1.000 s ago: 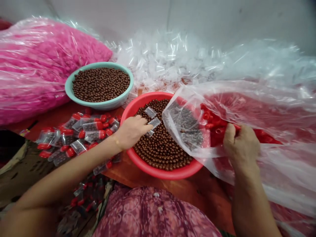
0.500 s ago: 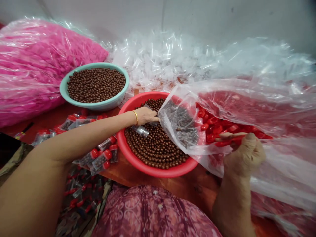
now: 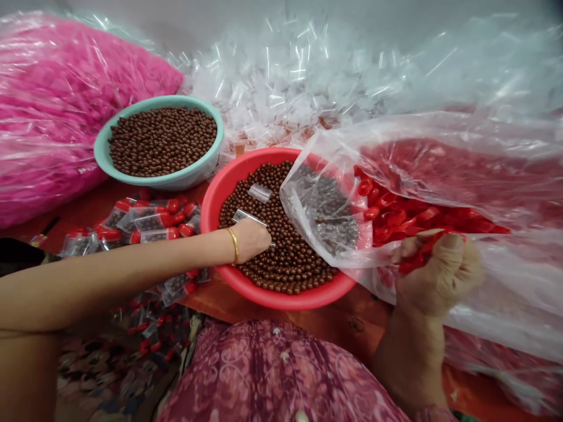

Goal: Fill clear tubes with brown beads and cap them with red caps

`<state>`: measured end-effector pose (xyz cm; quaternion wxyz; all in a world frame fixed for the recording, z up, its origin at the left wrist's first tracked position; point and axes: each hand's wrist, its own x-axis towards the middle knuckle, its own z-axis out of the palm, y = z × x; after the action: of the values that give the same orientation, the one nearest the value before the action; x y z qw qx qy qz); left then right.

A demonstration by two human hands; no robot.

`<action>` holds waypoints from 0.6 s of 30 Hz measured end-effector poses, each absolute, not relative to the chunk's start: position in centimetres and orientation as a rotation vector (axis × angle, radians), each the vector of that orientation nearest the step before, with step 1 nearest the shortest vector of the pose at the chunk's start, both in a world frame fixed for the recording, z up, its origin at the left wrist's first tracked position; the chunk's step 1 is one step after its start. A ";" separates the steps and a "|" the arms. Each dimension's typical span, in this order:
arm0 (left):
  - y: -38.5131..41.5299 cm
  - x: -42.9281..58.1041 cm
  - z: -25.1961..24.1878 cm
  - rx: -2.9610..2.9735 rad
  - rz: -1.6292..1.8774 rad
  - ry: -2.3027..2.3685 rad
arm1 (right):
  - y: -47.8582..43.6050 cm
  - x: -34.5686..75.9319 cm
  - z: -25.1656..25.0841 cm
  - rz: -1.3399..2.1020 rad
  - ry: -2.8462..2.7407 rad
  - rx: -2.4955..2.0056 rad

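Observation:
My left hand [image 3: 253, 239], with a gold bangle at the wrist, is down among the brown balls [image 3: 290, 266] in a red basin [image 3: 281, 302]. Its fingers are closed; a clear edge beside the fingertips looks like part of a small clear plastic container. Two more clear containers lie on the balls: one [image 3: 260, 193] farther back, another [image 3: 243, 217] right behind the hand. My right hand [image 3: 440, 264] is closed around red plastic caps [image 3: 417, 255] at the mouth of a clear bag [image 3: 484, 132]. Loose red caps [image 3: 396, 214] spill inside that bag, whose flap covers the basin's right side.
A pale green basin [image 3: 103, 153] of brown balls stands back left, beside a big bag of pink pieces [image 3: 88, 88]. Filled containers with red caps [image 3: 149, 220] lie left of the red basin. Clear empty containers [image 3: 299, 76] are heaped along the wall.
My left hand has moved nearer to me and slightly left within the red basin, leaving the rear container uncovered. My right hand has closed further around the red caps.

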<state>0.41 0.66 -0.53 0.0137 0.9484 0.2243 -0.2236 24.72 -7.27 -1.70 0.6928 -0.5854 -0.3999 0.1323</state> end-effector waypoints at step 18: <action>3.6 0.8 -1.8 1.634 0.095 0.639 | -7.8 22.7 -1.0 0.626 -0.834 -1.215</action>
<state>0.84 3.64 -1.84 0.6383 0.7160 0.2798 0.0415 22.71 -7.82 -1.02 0.6961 -0.5447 -0.3740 0.2808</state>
